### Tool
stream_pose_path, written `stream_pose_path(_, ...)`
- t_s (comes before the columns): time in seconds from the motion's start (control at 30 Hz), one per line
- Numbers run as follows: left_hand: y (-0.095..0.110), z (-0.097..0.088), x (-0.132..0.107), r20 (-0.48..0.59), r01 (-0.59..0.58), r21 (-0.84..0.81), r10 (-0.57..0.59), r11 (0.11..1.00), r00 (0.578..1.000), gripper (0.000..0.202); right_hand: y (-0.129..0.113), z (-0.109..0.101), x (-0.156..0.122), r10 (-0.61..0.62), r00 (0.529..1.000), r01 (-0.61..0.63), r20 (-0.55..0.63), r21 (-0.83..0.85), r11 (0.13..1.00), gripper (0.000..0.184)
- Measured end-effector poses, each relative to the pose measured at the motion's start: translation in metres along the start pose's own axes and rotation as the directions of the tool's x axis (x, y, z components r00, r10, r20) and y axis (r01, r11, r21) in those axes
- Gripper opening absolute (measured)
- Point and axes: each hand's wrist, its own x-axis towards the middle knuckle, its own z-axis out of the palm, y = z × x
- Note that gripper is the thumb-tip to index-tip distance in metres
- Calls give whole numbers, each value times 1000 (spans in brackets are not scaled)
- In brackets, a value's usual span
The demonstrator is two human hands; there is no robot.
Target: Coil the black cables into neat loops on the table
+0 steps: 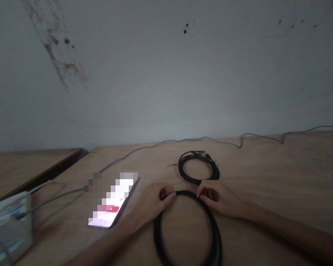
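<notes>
A large coil of black cable lies on the wooden table, its near side cut off by the bottom of the view. At the coil's far left, my left hand is closed, thumb and forefinger pinching the cable. My right hand is closed on the same coil a little further right, its curled fingertips at the cable. Just beyond the hands rests a smaller coil of black cable, with thin twisted ties sticking out and a dark connector at its far side.
Left of my left hand lies a phone with a lit screen, partly pixelated. A white power strip or box with plugged-in cords stands at the lower left. A thin grey cord runs along the back of the table, near the stained wall.
</notes>
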Motion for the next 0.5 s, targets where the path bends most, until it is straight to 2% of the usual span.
stream_pose_path(0.17,-1,0,0,-12,7,16,-6,1000,1000,37,4,-4,0,-79,997,77,-17,-66,995,22)
stream_pose_path(0.33,-1,1,0,0,6,21,-6,1000,1000,38,17,-5,2,-219,976,219,1,-78,973,29)
stream_pose_path(0.5,1,0,0,0,17,14,-17,1000,1000,39,23,-7,2,-239,971,239,13,-97,966,34)
